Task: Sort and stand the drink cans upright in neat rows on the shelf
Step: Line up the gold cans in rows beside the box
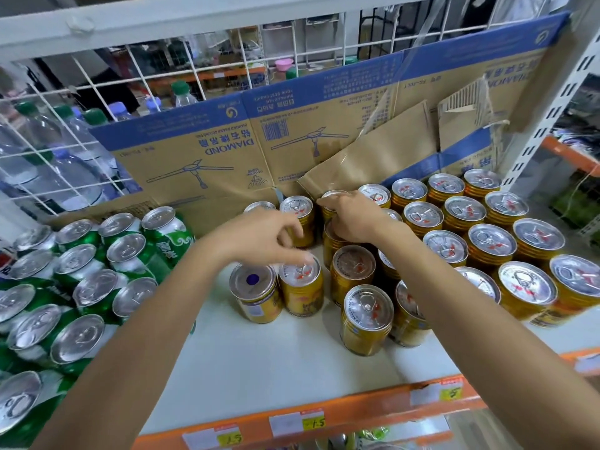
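Standing upright on the white shelf [259, 368], gold cans [526, 287] fill neat rows at right and a looser cluster mid-shelf, while green cans [130, 251] crowd the left. The left hand [266, 238] hangs with fingers curled over a front gold can [302, 287]; blur hides whether it grips. Farther back, the right hand [354, 219] curls round a rear gold can [337, 192] against the cardboard box [211, 151].

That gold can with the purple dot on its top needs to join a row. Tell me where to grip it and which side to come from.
Grip the purple-dot can round its side wall, below the top rim, coming from the front-left. It stands upright with bare shelf on that side, while a neighbouring gold can sits close against its right, leaving little finger room there.
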The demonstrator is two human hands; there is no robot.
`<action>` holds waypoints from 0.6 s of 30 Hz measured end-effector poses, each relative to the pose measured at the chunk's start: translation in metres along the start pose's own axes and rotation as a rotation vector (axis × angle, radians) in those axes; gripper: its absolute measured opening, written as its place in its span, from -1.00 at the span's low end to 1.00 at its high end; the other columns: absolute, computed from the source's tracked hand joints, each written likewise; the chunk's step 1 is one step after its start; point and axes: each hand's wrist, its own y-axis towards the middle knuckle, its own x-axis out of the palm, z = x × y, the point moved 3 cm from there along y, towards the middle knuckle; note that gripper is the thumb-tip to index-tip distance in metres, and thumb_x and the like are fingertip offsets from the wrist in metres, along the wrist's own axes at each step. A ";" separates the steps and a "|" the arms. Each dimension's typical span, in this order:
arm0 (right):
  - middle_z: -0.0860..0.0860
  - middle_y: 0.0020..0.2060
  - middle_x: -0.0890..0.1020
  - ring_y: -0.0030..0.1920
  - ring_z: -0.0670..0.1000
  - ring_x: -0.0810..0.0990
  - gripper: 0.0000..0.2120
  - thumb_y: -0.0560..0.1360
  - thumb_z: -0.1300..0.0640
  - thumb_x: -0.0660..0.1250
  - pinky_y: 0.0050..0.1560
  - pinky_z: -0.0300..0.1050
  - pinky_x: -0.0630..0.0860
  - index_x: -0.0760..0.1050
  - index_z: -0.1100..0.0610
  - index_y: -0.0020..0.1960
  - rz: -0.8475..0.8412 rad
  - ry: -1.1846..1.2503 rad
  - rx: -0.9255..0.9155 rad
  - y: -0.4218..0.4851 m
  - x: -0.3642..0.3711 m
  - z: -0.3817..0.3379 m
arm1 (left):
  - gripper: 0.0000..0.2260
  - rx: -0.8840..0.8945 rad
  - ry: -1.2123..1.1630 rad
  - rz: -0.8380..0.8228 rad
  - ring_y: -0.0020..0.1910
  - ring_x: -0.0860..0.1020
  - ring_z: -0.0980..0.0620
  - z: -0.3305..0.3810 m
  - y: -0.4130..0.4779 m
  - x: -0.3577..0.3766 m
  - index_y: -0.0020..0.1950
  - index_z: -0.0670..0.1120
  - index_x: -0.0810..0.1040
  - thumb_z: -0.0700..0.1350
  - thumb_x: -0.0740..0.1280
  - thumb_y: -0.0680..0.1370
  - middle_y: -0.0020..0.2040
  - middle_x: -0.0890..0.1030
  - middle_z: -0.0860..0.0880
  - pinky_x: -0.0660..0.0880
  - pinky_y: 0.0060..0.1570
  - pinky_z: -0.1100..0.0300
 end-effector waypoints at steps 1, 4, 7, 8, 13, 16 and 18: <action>0.12 0.35 0.45 0.31 0.20 0.41 -0.51 0.50 0.12 0.24 0.29 0.04 0.38 0.32 0.07 0.43 -0.002 -0.006 -0.004 0.000 -0.001 0.000 | -0.62 -0.010 -0.017 0.105 -0.05 0.57 0.12 -0.006 0.008 -0.007 0.13 0.06 0.53 0.22 0.41 0.42 -0.02 0.62 0.10 0.52 0.03 0.10; 0.16 0.15 0.57 0.13 0.22 0.51 -0.65 0.49 0.18 0.22 0.08 -0.02 0.49 0.47 0.14 0.27 -0.010 0.007 0.023 0.002 -0.008 -0.001 | -0.55 -0.073 0.093 0.307 0.03 0.54 0.00 -0.021 0.036 -0.012 0.24 -0.02 0.49 0.19 0.39 0.46 0.09 0.59 -0.02 0.50 0.02 0.05; 0.19 -0.02 0.59 -0.08 0.18 0.50 -0.76 0.53 0.22 0.15 -0.17 -0.09 0.38 0.53 0.18 0.11 0.025 0.071 0.063 0.008 -0.014 0.001 | -0.41 -0.136 0.253 0.281 0.14 0.50 -0.14 -0.025 0.057 0.003 0.35 -0.03 0.39 0.28 0.34 0.45 0.14 0.56 -0.11 0.48 0.04 0.03; 0.19 -0.03 0.58 -0.10 0.17 0.49 -0.76 0.53 0.21 0.15 -0.18 -0.10 0.35 0.54 0.17 0.10 0.039 0.074 0.071 0.009 -0.014 0.002 | -0.40 -0.150 0.289 0.293 0.17 0.47 -0.16 -0.024 0.061 0.006 0.36 -0.03 0.38 0.29 0.32 0.45 0.16 0.56 -0.13 0.47 0.03 0.02; 0.17 0.02 0.60 -0.01 0.20 0.55 -0.70 0.54 0.07 0.20 -0.18 -0.09 0.40 0.52 0.12 0.20 0.121 0.014 0.100 0.021 -0.007 0.009 | -0.42 -0.175 0.254 0.278 0.25 0.36 -0.17 -0.024 0.068 0.008 0.38 0.03 0.39 0.25 0.37 0.44 0.15 0.59 -0.14 0.45 0.12 -0.01; 0.18 0.05 0.59 0.02 0.19 0.55 -0.70 0.51 0.14 0.22 -0.15 -0.07 0.44 0.51 0.16 0.21 0.085 0.001 0.086 0.023 -0.009 0.009 | -0.44 -0.150 0.199 0.212 0.26 0.36 -0.16 -0.026 0.066 0.005 0.40 0.14 0.36 0.21 0.39 0.44 0.20 0.57 -0.11 0.43 0.17 -0.02; 0.18 0.06 0.60 0.05 0.20 0.55 -0.67 0.47 0.21 0.24 -0.07 -0.05 0.49 0.51 0.18 0.22 0.037 0.000 0.082 0.023 -0.010 0.010 | -0.55 -0.142 0.276 0.224 0.23 0.38 -0.15 -0.020 0.065 0.008 0.36 0.17 0.40 0.15 0.37 0.49 0.19 0.56 -0.11 0.42 0.15 -0.01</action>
